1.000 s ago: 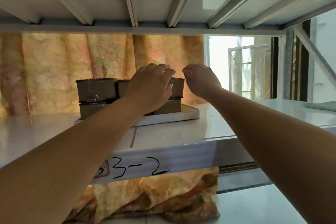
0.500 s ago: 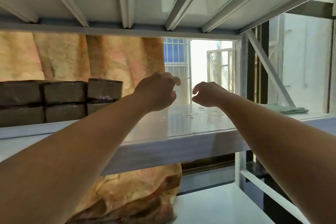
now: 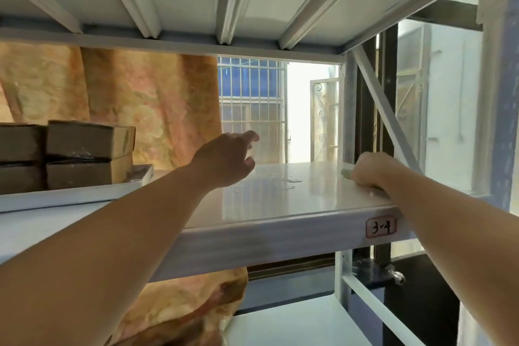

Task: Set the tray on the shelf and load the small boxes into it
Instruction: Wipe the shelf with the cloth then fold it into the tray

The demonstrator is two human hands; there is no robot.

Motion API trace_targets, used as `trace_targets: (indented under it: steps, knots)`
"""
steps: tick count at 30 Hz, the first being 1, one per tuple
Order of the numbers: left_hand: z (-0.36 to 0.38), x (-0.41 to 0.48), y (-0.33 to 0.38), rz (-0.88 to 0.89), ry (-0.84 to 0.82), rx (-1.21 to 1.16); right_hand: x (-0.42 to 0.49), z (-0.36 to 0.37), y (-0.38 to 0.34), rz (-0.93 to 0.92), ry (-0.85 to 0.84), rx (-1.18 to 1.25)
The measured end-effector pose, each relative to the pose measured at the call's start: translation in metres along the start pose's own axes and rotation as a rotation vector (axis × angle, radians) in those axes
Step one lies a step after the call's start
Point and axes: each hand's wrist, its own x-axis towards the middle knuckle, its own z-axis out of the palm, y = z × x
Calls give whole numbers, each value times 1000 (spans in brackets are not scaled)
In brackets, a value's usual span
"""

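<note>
Several small brown boxes (image 3: 87,140) stand stacked two high in a white tray (image 3: 147,173) at the left of the white shelf (image 3: 280,199). My left hand (image 3: 227,161) hovers over the shelf to the right of the tray, fingers loose, holding nothing. My right hand (image 3: 376,170) lies at the shelf's right end with fingers curled down on a green cloth (image 3: 346,173). Only a small edge of the cloth shows beside the knuckles.
Some water drops (image 3: 290,181) lie on the shelf between my hands. A label reading 3-4 (image 3: 381,227) is on the front lip. A diagonal brace (image 3: 384,109) and uprights close the right end. An orange curtain (image 3: 146,104) hangs behind; another shelf sits close overhead.
My view has swung right, so the tray of boxes now sits at the far left. Both hands left the boxes; the right hand moved right and came down on the green cloth.
</note>
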Motion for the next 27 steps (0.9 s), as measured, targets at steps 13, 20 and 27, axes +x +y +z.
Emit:
trace_targets:
  steps: [13, 20, 27]
  knots:
    - [5, -3, 0, -47, 19, -247, -2, -40, -40, -116, 216, 504]
    - [1, 9, -21, -277, 186, -796, -27, -53, -110, -368, -75, 1232]
    - [-6, 11, -30, -405, 213, -1138, -33, -38, -140, -524, -387, 1451]
